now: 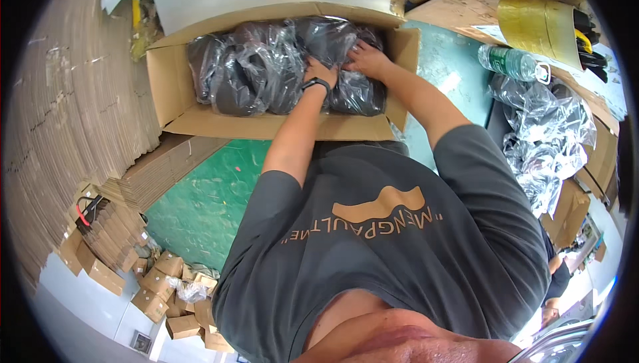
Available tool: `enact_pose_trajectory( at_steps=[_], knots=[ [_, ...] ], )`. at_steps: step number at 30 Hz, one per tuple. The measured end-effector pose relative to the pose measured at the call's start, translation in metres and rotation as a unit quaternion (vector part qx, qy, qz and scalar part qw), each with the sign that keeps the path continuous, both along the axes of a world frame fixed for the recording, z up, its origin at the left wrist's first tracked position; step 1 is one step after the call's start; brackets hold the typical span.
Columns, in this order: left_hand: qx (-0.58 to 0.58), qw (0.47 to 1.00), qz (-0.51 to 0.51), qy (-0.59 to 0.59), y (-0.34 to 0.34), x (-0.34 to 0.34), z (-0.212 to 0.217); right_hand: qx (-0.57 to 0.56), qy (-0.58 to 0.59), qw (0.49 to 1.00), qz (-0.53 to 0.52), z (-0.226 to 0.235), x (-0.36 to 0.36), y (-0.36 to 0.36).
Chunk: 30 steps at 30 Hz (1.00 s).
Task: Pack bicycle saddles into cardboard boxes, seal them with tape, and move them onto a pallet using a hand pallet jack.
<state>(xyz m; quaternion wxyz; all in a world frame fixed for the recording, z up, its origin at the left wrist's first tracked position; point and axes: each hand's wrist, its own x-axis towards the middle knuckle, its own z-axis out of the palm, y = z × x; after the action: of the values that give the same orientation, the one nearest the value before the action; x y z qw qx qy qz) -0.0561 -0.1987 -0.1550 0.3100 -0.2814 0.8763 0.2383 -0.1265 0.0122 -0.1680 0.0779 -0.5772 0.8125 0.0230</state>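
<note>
An open cardboard box [168,87] stands in front of me, packed with a row of dark items in clear plastic bags [243,70]. Both my arms reach into its right half. My left hand [321,71], below a black wristband [316,84], presses into the gap beside a dark bagged item [325,35]; its fingertips are partly hidden. Just right of it, my right hand [367,59] rests on the bags near the box's right wall, fingers spread. What lies inside the bags is too wrapped up to name.
Tall stacks of flat cardboard [73,90] line the left. To the right are a water bottle [509,62], a yellow tape roll [536,27] and more plastic-bagged items [549,137]. Small cartons [163,283] lie on the floor at lower left. Another person's arm [558,280] shows at lower right.
</note>
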Motion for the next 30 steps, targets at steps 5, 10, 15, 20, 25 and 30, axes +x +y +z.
enact_pose_trajectory(
  at_steps=[5,10,15,20,25,30],
  knots=[
    [0.023,1.0,-0.015,-0.001,-0.049,0.027,0.017,-0.143,-0.2,0.965,-0.094,0.128,0.019,-0.05],
    [0.121,0.945,-0.009,0.302,-0.126,0.057,0.173,-0.476,-0.139,0.555,-0.668,0.127,0.024,0.096],
    [-0.098,0.825,0.11,0.545,-0.379,0.019,0.172,-0.144,-0.052,0.736,-0.66,-0.082,0.085,0.053],
    [-0.05,0.913,0.334,0.23,-0.742,0.068,0.153,-0.042,0.097,0.657,-0.746,-0.014,0.044,-0.157],
    [0.052,0.967,0.205,0.143,-0.485,0.001,0.008,0.025,0.154,0.634,-0.758,-0.022,0.06,-0.111],
    [-0.304,0.929,0.003,0.209,-0.449,-0.006,-0.024,0.0,0.098,0.64,-0.762,-0.015,0.049,-0.132]
  ],
)
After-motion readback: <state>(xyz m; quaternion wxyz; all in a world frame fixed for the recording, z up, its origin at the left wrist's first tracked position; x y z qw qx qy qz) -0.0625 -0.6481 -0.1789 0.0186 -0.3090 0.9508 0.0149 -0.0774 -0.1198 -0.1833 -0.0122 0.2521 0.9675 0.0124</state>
